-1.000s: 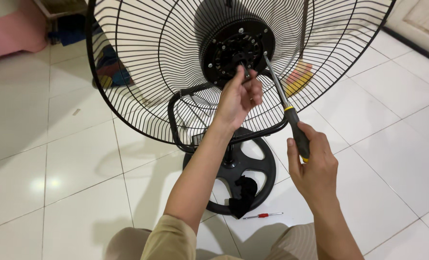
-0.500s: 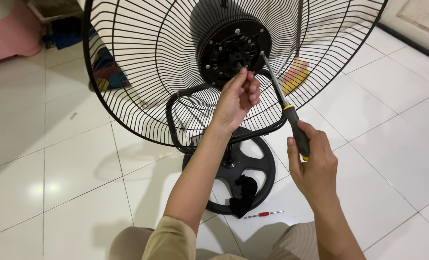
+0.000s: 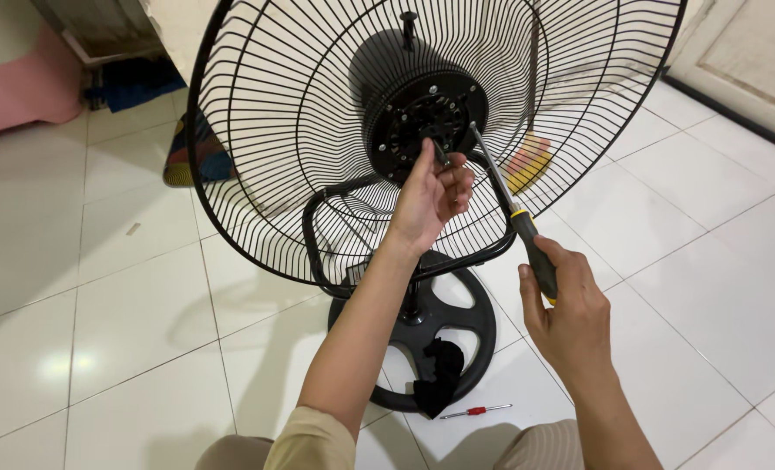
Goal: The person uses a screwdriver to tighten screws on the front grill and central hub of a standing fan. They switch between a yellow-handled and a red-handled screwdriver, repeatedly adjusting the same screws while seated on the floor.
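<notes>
Fingers (image 3: 453, 184) of left hand (image 3: 429, 202) pinched around motor shaft (image 3: 440, 154) at centre of black fan motor housing (image 3: 424, 122). Right hand (image 3: 570, 306) clenched around black-and-yellow handle of long screwdriver (image 3: 509, 207), held low and to the right, blade slanting up with tip at motor face, just beside the left fingertips. Both worked inside rear wire guard (image 3: 318, 130) of a black standing fan, front guard and blades off. Guard tilted back toward a pale wall, black U-shaped handle bracket (image 3: 318, 235) beneath it. Round spoked fan base (image 3: 457, 326) planted on white tiled floor (image 3: 100, 331) between the knees, dark cloth (image 3: 439, 383) draped over its near rim. Small red-handled screwdriver (image 3: 476, 410) lying on tiles just in front of base. Pink object (image 3: 13, 96) off at far left.
</notes>
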